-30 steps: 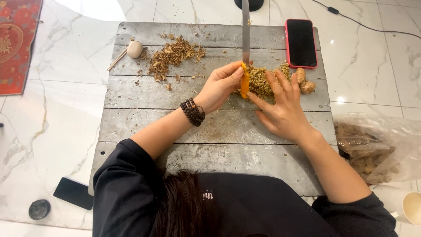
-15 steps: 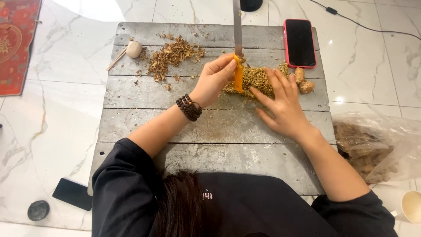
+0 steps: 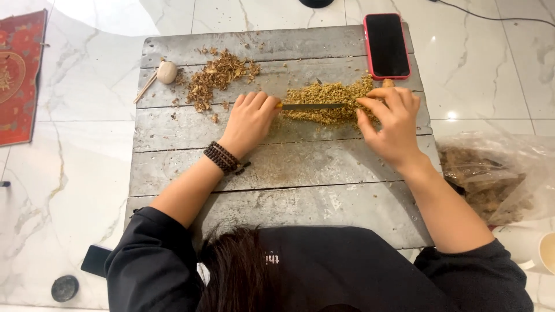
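My left hand [image 3: 250,119] grips the orange handle of a knife [image 3: 315,106]. Its blade lies flat and points right across a heap of finely chopped yellow-green plant matter [image 3: 329,94] on a grey wooden plank board [image 3: 277,167]. My right hand [image 3: 390,118] rests at the right end of that heap, fingertips by the blade's tip, fingers curled over a small brown piece. A beaded bracelet [image 3: 222,158] circles my left wrist.
A pile of brown chopped bits [image 3: 217,75] lies at the board's upper left beside a small round beige object with a stick [image 3: 165,72]. A red-cased phone [image 3: 386,45] sits at the upper right. A plastic bag of dried roots [image 3: 491,173] lies right on the marble floor.
The knife has swung from standing upright to lying sideways over the chopped heap. My left hand shifted left with it, and my right hand moved to the heap's right end.
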